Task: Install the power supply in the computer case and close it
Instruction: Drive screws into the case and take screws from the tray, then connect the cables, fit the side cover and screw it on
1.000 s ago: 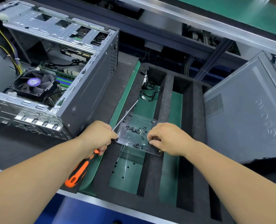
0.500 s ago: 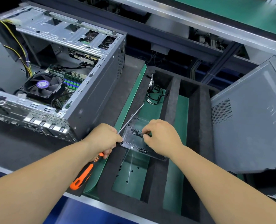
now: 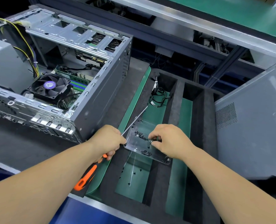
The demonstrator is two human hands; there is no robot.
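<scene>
The open computer case [image 3: 61, 81] lies at the left, beyond the hands. The left hand [image 3: 107, 141] grips a screwdriver [image 3: 88, 173]. The right hand [image 3: 169, 141] pinches small screws [image 3: 140, 135] in the clear tray [image 3: 134, 143] between both hands.

A coiled black cable [image 3: 158, 98] lies in the foam tray [image 3: 176, 101] over green matting [image 3: 184, 120].

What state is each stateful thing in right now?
computer case: open, side off
side panel: detached, leaning at right
screwdriver: gripped by left hand
clear tray: holds loose black screws
right hand: pinching at screws in tray
</scene>
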